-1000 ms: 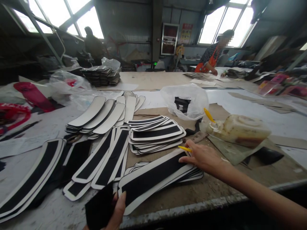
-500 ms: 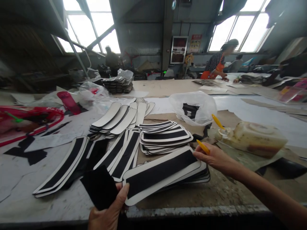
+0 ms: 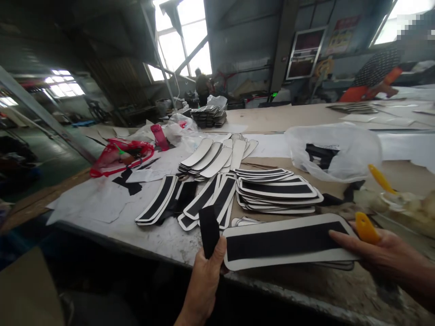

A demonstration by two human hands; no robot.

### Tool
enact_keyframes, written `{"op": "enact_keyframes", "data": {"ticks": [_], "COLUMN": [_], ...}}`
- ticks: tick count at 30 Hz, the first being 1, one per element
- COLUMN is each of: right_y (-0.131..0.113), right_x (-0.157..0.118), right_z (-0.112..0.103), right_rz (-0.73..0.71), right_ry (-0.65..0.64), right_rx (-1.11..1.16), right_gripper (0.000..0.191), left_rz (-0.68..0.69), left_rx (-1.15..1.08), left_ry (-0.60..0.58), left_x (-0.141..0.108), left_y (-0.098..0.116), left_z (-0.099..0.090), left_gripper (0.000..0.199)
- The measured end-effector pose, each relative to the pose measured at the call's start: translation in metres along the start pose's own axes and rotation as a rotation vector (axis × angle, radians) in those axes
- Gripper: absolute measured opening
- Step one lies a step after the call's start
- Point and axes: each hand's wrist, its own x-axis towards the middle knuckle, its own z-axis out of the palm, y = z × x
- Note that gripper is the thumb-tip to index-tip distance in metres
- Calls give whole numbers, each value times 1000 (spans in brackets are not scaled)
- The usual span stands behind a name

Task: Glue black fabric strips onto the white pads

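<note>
My left hand point(image 3: 204, 276) is closed on black fabric strips point(image 3: 209, 228) that stick up past the thumb. It sits at the left end of a long white panel point(image 3: 234, 262), which carries a black strip point(image 3: 288, 242) along its middle. At the other end, my right hand point(image 3: 384, 253) lays a finger on the strip and keeps a yellow-handled tool point(image 3: 367, 227) in its grip; the tool's working end is hidden. More panels show under the long one. Behind lie stacked panels with black strips point(image 3: 278, 189) and a fan of plain white panels point(image 3: 217, 160).
A plastic bag point(image 3: 360, 140) holds black pieces. Right of it, another yellow handle point(image 3: 380, 179) rises from a cloudy container point(image 3: 408, 199). A red bag point(image 3: 102, 158) and pink bottle point(image 3: 159, 138) stand left. The table edge point(image 3: 163, 253) runs close in front. Co-workers stand beyond.
My view has swung left, so the table's things sit farther right. My right hand has shifted from the panel's upper corner to the strip's right end. Both hands keep their holds.
</note>
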Motion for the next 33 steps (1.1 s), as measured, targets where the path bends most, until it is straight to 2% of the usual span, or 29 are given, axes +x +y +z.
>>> {"op": "enact_keyframes", "data": {"ticks": [3,6,10,13,17,20,22,25,28,30,33], "right_y": [-3,2,18,27,27,23,21,21,19,18,18], "right_x": [-7,-15,-22,-23,-21,-22,-22,-21,-19,-18,-21], "right_z": [3,6,13,17,21,24,26,28,31,33,39], "right_rz": [15,53,157,193,149,103,66,15,8,0,44], "right_ry": [16,-51,-181,-226,-157,-81,-99,-101,-37,-39,-73], "right_rx": [-81,105,473,555,441,255,132,17,-16,-4,197], "right_gripper": [47,49,48,47,46,44,43,42,39,36,34], "left_rz": [-68,-170,-302,-367,-328,-266,-231,-204,-198,-207,-282], "left_rx": [-7,-141,-324,-352,-284,-212,-127,-30,30,45,-52], "left_ry": [-106,-191,-132,-79,-9,-39,-40,24,126,147,155], "left_x": [-1,2,7,10,12,14,15,14,13,13,11], "left_y": [4,3,-8,-14,-14,-15,-16,-17,-15,-12,-9], "left_z": [1,-3,-10,-9,-6,-10,-12,-13,-11,-10,-7], "left_gripper": [40,45,55,55,50,47,46,45,39,39,48]}}
